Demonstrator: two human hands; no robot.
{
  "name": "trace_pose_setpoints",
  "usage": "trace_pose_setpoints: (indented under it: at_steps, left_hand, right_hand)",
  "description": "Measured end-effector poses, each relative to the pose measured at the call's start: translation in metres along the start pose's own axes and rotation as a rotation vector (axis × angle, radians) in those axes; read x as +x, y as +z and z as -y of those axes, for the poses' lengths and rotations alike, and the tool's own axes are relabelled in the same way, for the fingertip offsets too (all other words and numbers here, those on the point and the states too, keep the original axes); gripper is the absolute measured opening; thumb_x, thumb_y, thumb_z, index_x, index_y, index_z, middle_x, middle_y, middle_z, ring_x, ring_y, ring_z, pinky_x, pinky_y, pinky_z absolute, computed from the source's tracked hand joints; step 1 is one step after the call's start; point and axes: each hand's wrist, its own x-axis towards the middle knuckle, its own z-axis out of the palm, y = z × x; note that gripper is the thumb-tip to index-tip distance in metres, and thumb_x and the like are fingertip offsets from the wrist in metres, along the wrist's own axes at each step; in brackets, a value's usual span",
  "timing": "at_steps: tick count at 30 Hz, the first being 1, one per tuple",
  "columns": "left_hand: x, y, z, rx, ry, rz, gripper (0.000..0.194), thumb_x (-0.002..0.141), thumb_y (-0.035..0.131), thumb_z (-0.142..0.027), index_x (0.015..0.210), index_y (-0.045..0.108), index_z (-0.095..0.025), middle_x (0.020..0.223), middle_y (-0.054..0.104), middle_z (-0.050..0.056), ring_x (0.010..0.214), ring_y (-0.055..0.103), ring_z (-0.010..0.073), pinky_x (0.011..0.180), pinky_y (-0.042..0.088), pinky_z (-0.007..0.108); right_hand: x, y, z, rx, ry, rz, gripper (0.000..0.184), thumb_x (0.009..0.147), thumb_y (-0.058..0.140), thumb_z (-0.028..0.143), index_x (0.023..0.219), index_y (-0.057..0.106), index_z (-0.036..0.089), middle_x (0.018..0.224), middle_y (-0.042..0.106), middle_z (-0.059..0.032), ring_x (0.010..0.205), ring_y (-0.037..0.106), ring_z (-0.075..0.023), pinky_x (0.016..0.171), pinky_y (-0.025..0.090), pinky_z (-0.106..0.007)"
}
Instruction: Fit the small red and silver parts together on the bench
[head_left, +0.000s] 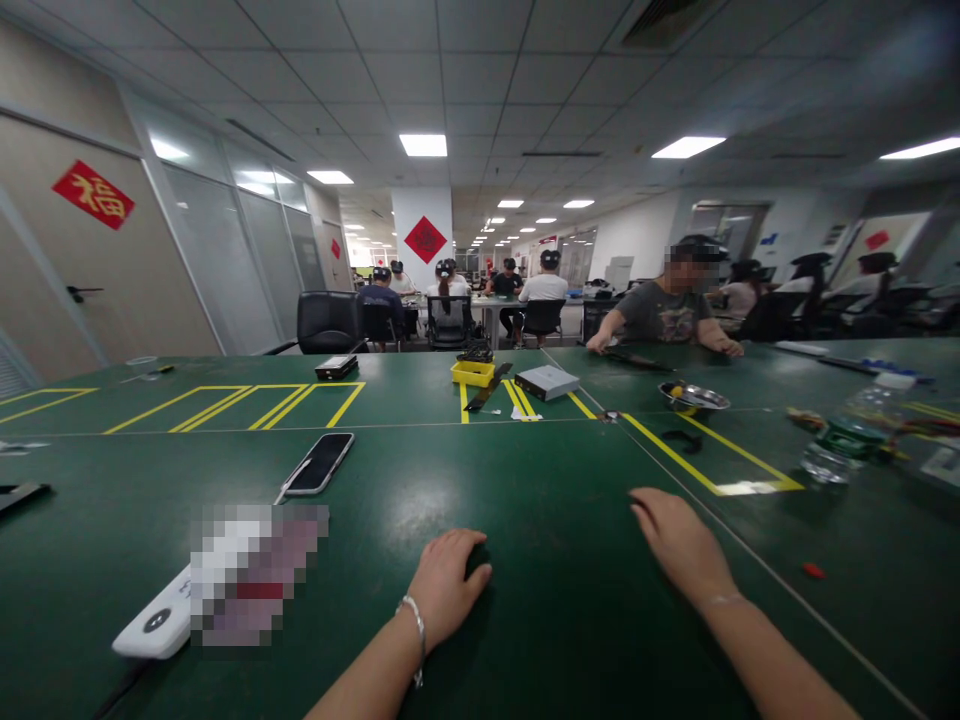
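Note:
My left hand rests on the green table near its front edge, with the fingers curled under into a loose fist and a bracelet on the wrist. Nothing shows in it. My right hand lies flat on the table to the right, palm down, fingers stretched forward and together, holding nothing. A black phone lies face up to the far left of my left hand. A white device with a blurred patch over it lies at the near left.
A yellow bin, a grey box and a metal bowl stand farther back among yellow floor-tape lines. A plastic bottle lies at right. A person works across the table; others sit behind.

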Motion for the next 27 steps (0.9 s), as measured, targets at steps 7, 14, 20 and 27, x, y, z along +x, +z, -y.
trace_pose_setpoints:
  at_steps: [7, 14, 20, 27]
  left_hand:
    - [0.002, 0.0, -0.006, -0.207, -0.099, -0.012, 0.026, 0.075, 0.041, -0.036, 0.093, 0.055, -0.022, 0.078, 0.06, 0.001, 0.075, 0.053, 0.0161, 0.069, 0.039, 0.027]
    - [0.003, 0.0, -0.005, -0.366, -0.076, 0.042, 0.024, 0.076, 0.038, -0.03, 0.074, 0.058, -0.018, 0.074, 0.062, 0.002, 0.068, 0.054, 0.0151, 0.064, 0.039, 0.024]
    - [0.005, -0.007, -0.004, -0.596, -0.195, -0.039, 0.026, 0.078, 0.037, -0.036, 0.078, 0.054, -0.017, 0.078, 0.063, 0.002, 0.075, 0.056, 0.0148, 0.069, 0.039, 0.025]
    - [0.008, -0.007, 0.0, -0.765, -0.275, -0.096, 0.021, 0.075, 0.043, -0.033, 0.078, 0.052, -0.015, 0.076, 0.063, 0.004, 0.078, 0.057, 0.0159, 0.07, 0.04, 0.027]
  right_hand:
    - [-0.034, 0.018, 0.175, 0.393, -0.555, 0.078, 0.032, 0.079, 0.034, 0.018, 0.109, 0.047, 0.019, 0.101, 0.054, -0.0058, 0.094, 0.048, -0.0167, 0.083, 0.041, -0.032]
    - [-0.047, 0.019, 0.199, 0.431, -0.676, 0.105, 0.039, 0.077, 0.039, 0.021, 0.116, 0.041, 0.022, 0.11, 0.049, -0.0047, 0.099, 0.045, -0.0163, 0.085, 0.04, -0.03]
    - [-0.005, 0.006, 0.103, 0.105, -0.261, 0.0, 0.04, 0.074, 0.04, 0.028, 0.113, 0.044, 0.021, 0.122, 0.039, -0.0089, 0.115, 0.028, -0.0259, 0.091, 0.027, -0.045]
    - [-0.004, 0.006, -0.074, -0.123, 0.644, 0.159, 0.055, 0.07, 0.036, 0.041, 0.12, 0.038, 0.021, 0.126, 0.028, -0.0196, 0.112, 0.018, -0.0461, 0.073, 0.025, -0.057]
